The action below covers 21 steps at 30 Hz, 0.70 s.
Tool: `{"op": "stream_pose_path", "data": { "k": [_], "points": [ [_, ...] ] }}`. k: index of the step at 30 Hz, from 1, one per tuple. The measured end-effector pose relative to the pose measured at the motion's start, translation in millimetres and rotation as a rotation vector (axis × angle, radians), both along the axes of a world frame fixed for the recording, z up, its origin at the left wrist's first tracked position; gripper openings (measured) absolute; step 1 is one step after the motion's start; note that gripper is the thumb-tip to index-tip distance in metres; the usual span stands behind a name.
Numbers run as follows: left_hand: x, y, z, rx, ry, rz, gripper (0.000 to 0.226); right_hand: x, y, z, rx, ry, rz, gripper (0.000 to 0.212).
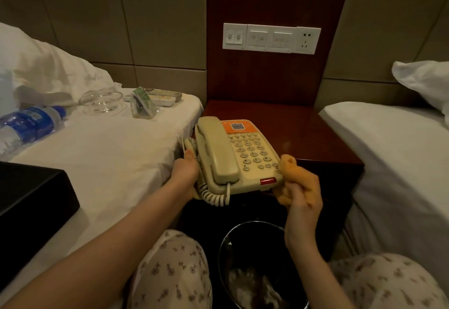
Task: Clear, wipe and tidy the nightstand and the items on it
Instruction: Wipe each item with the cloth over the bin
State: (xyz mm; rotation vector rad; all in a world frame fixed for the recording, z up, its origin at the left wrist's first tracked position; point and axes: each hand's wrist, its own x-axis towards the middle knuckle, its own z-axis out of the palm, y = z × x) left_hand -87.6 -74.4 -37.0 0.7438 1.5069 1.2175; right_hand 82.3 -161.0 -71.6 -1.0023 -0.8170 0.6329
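Observation:
A beige corded telephone with an orange label is held at the front edge of the dark red wooden nightstand. My left hand grips its left side by the coiled cord. My right hand holds a bunched yellow cloth against the phone's right front corner. The handset lies in its cradle. The rest of the nightstand top is bare.
On the left bed lie a water bottle, a glass ashtray, a clear card stand, two remotes and a black box. A black bin with litter stands below. The right bed flanks the nightstand.

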Motion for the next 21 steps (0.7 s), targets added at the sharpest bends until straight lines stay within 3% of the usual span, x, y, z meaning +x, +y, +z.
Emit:
{"op": "stream_pose_path", "data": {
  "k": [3, 6, 8, 12, 14, 16, 17, 18, 21],
  "points": [
    [6.8, -3.9, -0.1, 0.007, 0.039, 0.016, 0.050, -34.7, -12.1, -20.6, 0.070, -0.111, -0.250, 0.023],
    [10.0, -5.0, -3.0, 0.033, 0.055, 0.035, 0.050, -73.1, -18.5, -39.5, 0.140, -0.304, -0.252, 0.030],
    [9.0, -6.2, -3.1, 0.028, 0.052, 0.042, 0.050, -87.2, -18.5, -42.0, 0.121, -0.246, -0.183, 0.033],
    [9.3, -4.8, -2.9, 0.026, 0.028, 0.048, 0.049, -86.7, -19.2, -40.3, 0.050, -0.128, -0.124, 0.018],
    [10.6, -5.2, -1.4, 0.021, 0.018, 0.038, 0.049, -85.9, -22.0, -40.2, -0.134, 0.093, 0.002, 0.011],
    [10.5, -9.0, -1.2, 0.004, 0.024, 0.011, 0.049, -83.9, -17.8, -33.7, -0.361, 0.705, 0.343, 0.018],
    [10.5, -10.3, -2.0, 0.004, 0.042, 0.006, 0.050, -81.2, -14.6, -25.7, -0.379, 1.014, 0.550, 0.023],
    [10.1, -13.1, -1.9, 0.001, 0.064, 0.000, 0.051, -77.5, -11.4, -17.4, -0.332, 1.193, 0.696, 0.031],
    [7.9, -16.1, 1.3, 0.019, 0.149, -0.015, 0.056, -67.8, -0.7, 5.7, -0.185, 1.211, 0.851, 0.034]
  ]
}}
